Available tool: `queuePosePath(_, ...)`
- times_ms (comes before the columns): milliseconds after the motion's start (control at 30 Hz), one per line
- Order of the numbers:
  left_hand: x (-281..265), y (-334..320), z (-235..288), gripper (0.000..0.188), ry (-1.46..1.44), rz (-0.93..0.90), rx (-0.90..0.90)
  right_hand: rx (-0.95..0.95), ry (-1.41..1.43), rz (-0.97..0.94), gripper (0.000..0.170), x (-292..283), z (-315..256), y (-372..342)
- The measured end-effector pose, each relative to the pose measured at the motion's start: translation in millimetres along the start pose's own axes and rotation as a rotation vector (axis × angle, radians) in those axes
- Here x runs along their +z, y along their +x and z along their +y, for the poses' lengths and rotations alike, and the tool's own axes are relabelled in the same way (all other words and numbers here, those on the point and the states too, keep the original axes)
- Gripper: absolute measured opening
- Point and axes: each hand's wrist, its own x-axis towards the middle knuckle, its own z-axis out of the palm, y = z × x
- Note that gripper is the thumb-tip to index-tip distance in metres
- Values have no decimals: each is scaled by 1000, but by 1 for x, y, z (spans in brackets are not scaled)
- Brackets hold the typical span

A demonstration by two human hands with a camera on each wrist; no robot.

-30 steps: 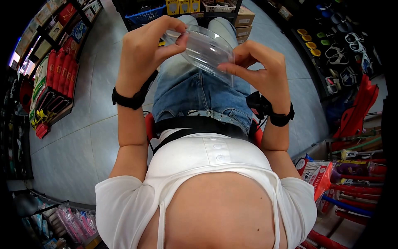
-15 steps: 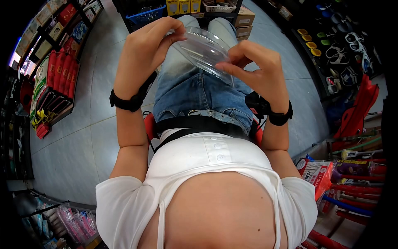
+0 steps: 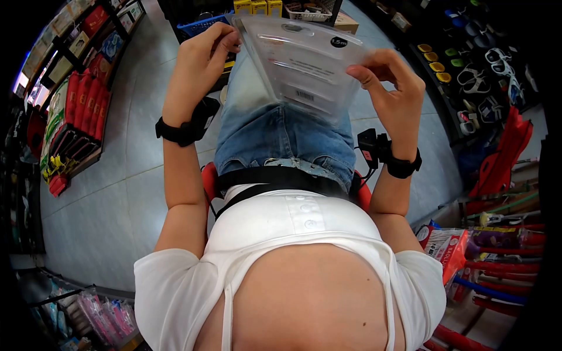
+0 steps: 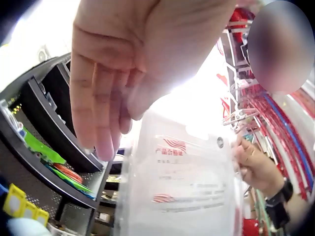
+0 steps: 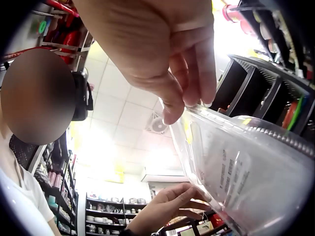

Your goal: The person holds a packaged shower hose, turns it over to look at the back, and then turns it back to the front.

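A clear plastic blister pack [image 3: 307, 64] is held up between the two hands, above the person's lap. Its printed face shows a barcode, a black "1.5m" dot and a hanging hole near the top. The left hand [image 3: 202, 67] has its thumb and index finger at the pack's upper left corner; in the left wrist view the other fingers [image 4: 101, 108] hang down beside it. The right hand [image 3: 392, 88] pinches the opposite edge, and in the right wrist view its thumb [image 5: 173, 109] lies on that rim. A ridged, rounded bulge shows on the pack's other side.
Shelves of sandals [image 3: 486, 70] stand at the right. Red packaged goods [image 3: 88, 102] fill a rack at the left. Ahead are a blue basket [image 3: 202, 24], yellow boxes [image 3: 259, 7] and a brown carton [image 3: 346, 23]. Long red-handled items [image 3: 509, 272] lie at the lower right.
The pack has swung from a steep tilt to show its printed face to the head camera. The right hand has moved outward to the right; the left hand has shifted slightly left.
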Motion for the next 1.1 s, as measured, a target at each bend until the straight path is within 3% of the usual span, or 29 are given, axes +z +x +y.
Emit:
queuePosePath(267,-6,-2,27,11,-99,252,193,20,223,50,19,-17,-1,-2)
queuePosePath(400,-15,-7,39,10,-125,149,151,49,254,15,20,-24,11,-1)
queuePosePath(500,-20,-10,36,12,7,23,119,142,285,-87,24,-24,32,0)
queuePosePath(700,-4,-6,35,31,85,-5,160,233,163,46,39,-5,38,4)
queuePosePath(800,-2,-6,29,31,84,-50,89,259,162,-41,43,-5,41,5)
queuePosePath(1100,-15,-7,35,25,68,-44,190,74,234,-53,39,-21,36,-1)
